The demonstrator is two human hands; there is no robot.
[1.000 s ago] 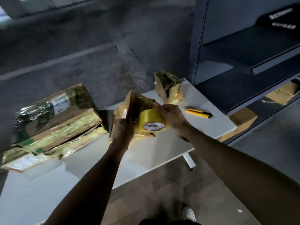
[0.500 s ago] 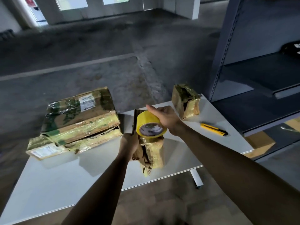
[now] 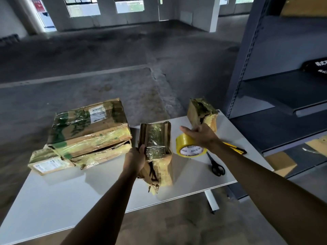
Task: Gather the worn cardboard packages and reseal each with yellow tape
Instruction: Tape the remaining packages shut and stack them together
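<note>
Head view. A white surface point(image 3: 62, 200) stands on a concrete floor beside a grey metal shelving unit point(image 3: 247, 50).

The left hand point(image 3: 135, 159) grips a worn cardboard package point(image 3: 155, 147) at its left edge, with the thumb on the front face and the fingers curled behind. This package is near the middle of the surface and held roughly upright. Glossy tape covers its upper half and its lower end is torn and ragged. Whether that end touches the surface cannot be told.

The right hand point(image 3: 201, 135) grasps a roll of yellow tape point(image 3: 190, 147) from above, its fingers curled over the outer rim. The printed core faces the camera. The roll is just right of the held package and not touching it.

At the left, a large taped package point(image 3: 88, 128) lies on top of a flatter package point(image 3: 51, 162) that bears a white label. A small taped package point(image 3: 201, 112) stands at the far right corner, behind the right hand. Black-handled scissors point(image 3: 216, 166) lie on the surface below the roll. A yellow utility knife point(image 3: 235, 148) lies near the right edge, partly hidden by the right forearm.
</note>
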